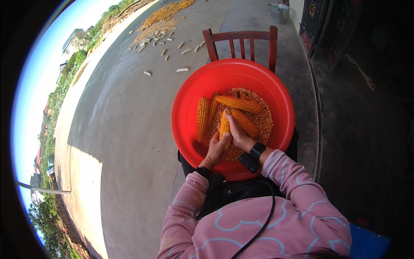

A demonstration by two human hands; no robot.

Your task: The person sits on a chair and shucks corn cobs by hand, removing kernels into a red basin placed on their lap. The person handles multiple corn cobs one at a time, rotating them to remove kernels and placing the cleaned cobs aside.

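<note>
Both my hands close around one yellow corn cob [224, 124] over a red plastic basin [190, 87]. My left hand [215, 149] grips its near end, the thumb along the kernels. Higher up, my right hand [238, 131] holds the same cob, its thumb near the far tip. Inside the basin, loose corn kernels [263, 119] cover the bottom. Several other corn cobs [238, 103] full of kernels lie on them around my hands, one leaning on the left wall [202, 116]. The fingers beneath the held cob are partly hidden.
A dark red wooden chair [241, 35] stands just beyond the basin. On the concrete floor [136, 123], stripped cobs [183, 70] lie scattered before a yellow corn heap [168, 13]. A metal bucket [278, 13] stands by the wall. A black cable [270, 213] runs across my front.
</note>
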